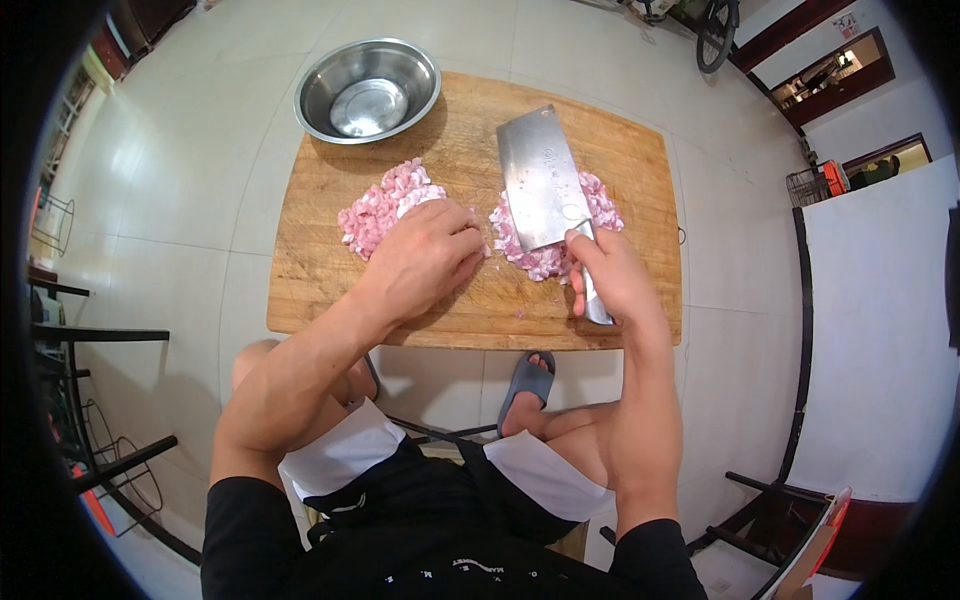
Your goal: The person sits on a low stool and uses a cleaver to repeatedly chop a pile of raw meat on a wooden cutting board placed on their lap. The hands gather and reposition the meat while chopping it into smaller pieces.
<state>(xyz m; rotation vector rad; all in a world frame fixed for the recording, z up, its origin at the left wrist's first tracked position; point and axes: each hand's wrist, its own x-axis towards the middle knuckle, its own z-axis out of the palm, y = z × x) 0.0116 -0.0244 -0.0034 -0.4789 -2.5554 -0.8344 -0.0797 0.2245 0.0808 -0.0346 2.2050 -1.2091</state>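
On a wooden chopping board (470, 310) lie two heaps of diced raw pink meat. My left hand (425, 258) rests against the right side of the left heap (378, 212), its fingers curled down and pressed together. Whatever is under those fingertips is hidden. A broad metal cleaver (540, 175) is in my right hand (612, 275), fingers wrapped around its handle. Its blade lies tilted, flat side up, over the right heap (598, 203), covering the middle of that meat.
A round steel bowl (368, 95) with no food visible in it stands on the board's far left corner. Below the near edge are my knees and a grey slipper (528, 380). A black metal frame (105, 335) stands at left, a white-topped table (880, 340) at right.
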